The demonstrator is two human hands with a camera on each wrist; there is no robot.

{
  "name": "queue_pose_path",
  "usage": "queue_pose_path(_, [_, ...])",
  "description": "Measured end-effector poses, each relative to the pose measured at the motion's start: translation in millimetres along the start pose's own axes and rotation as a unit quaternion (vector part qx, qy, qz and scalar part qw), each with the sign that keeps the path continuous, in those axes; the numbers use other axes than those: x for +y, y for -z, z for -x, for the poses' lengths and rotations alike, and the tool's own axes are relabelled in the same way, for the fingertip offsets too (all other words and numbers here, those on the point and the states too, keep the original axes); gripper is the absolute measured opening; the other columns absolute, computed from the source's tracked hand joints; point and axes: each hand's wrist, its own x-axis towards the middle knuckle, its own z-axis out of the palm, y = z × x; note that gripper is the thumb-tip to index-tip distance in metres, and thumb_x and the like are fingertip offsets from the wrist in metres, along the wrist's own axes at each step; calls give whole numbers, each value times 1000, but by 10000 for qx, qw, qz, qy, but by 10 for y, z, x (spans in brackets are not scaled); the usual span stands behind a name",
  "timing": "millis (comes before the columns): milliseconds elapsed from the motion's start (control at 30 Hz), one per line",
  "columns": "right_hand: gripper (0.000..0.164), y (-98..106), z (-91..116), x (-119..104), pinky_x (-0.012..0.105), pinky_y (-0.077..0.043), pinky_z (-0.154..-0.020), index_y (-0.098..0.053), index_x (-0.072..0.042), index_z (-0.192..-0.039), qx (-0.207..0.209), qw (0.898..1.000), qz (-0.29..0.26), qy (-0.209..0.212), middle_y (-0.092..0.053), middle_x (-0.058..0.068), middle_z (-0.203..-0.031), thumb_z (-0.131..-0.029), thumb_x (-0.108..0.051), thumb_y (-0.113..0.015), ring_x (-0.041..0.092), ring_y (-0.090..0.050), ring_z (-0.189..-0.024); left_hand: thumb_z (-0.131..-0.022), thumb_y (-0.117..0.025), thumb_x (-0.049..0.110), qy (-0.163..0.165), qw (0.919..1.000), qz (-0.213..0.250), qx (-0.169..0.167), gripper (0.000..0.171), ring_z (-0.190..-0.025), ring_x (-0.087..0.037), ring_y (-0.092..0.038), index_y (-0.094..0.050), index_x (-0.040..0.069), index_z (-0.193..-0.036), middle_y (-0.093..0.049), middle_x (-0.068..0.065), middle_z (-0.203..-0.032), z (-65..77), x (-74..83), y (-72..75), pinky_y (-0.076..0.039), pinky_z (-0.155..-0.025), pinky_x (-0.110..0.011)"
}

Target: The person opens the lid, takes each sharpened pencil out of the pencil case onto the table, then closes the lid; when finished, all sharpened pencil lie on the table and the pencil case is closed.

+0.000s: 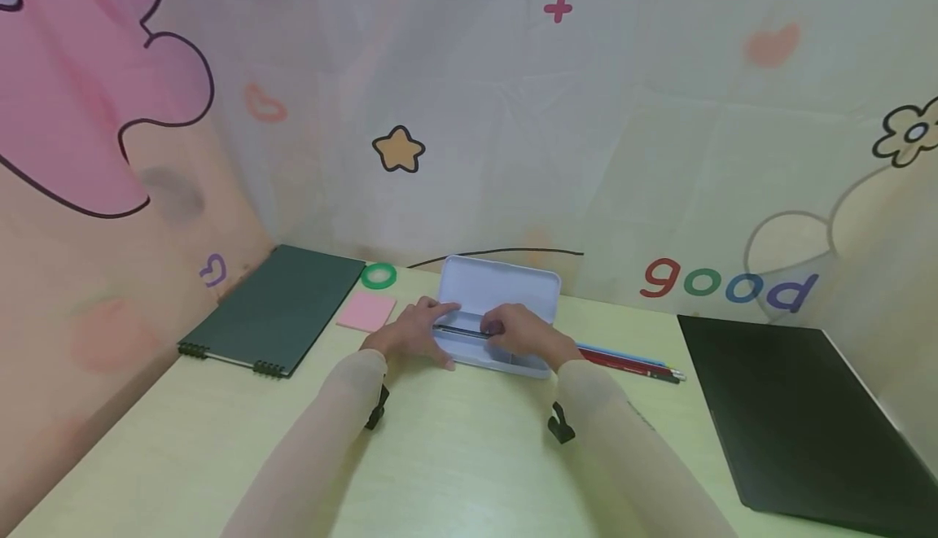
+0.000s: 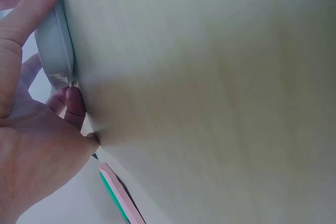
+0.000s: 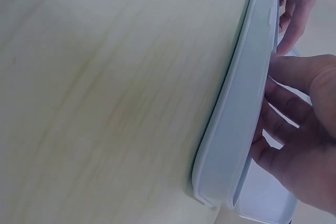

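Observation:
A pale, hinged pencil case (image 1: 479, 351) lies with its lid (image 1: 501, 286) raised toward the back. My left hand (image 1: 413, 330) grips the case's left end, thumb at the front edge and index finger reaching toward the hinge side. Inside the tray lies a dark pencil (image 1: 458, 330). My right hand (image 1: 523, 333) reaches into the case, its curled fingers pinching the pencil near its right part. The right wrist view shows these fingers (image 3: 281, 106) over the case wall (image 3: 236, 103), which hides the pencil there.
Red and blue pencils (image 1: 630, 361) lie right of the case. To the left are pink sticky notes (image 1: 366, 311), green tape (image 1: 379, 276) and a dark green spiral notebook (image 1: 286, 310). A black board (image 1: 813, 416) lies far right. A printed curtain (image 1: 476, 115) stands behind.

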Motion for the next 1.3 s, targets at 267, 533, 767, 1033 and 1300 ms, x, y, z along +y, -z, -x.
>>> queue_pose_path(267, [24,62,52,-19,39,-52,-99,-74,-7,-113,19,10000,-97,-7,-74,6,-108,-89,-3,-71,19,-64,-97,-71,-89,43,-42,10000,-4,-8,100,-137,-32,-34,-35,34,-155,-31,-10,-155,18,27,-5,-36,-112,-59])
queue_pose_path(533, [18,98,51,12,38,-54,-93,-76,-4,-103,109,9993,70,364,-75,7,-101,-86,1,-71,18,-65,-93,-71,-89,43,-83,10000,-48,7,100,-135,-32,-36,-35,34,-155,-32,-10,-154,13,31,-3,-37,-112,-58])
queue_pose_path(767, [20,180,102,-35,39,-54,-93,-76,-4,-106,165,9993,210,277,-75,8,-101,-87,2,-71,19,-64,-91,-71,-89,43,-82,9999,-61,28,100,-137,-33,-36,-35,34,-155,-32,-11,-155,29,33,3,-36,-112,-59])
queue_pose_path(1033, [19,300,201,92,41,-55,-90,-76,-1,-103,288,9981,305,458,-74,10,-98,-86,3,-68,21,-63,-91,-72,-89,41,-89,9999,-44,16,99,-138,-34,-35,-36,33,-155,-31,-12,-155,22,37,-4,-35,-112,-61])
queue_pose_path(1300, [22,444,392,281,46,-54,-98,-74,-3,-110,271,9996,3,-80,-73,11,-108,-91,1,-65,26,-63,-101,-71,-90,40,-113,9999,-62,61,100,-138,-35,-35,-35,33,-155,-31,-12,-156,19,18,-9,-36,-111,-62])
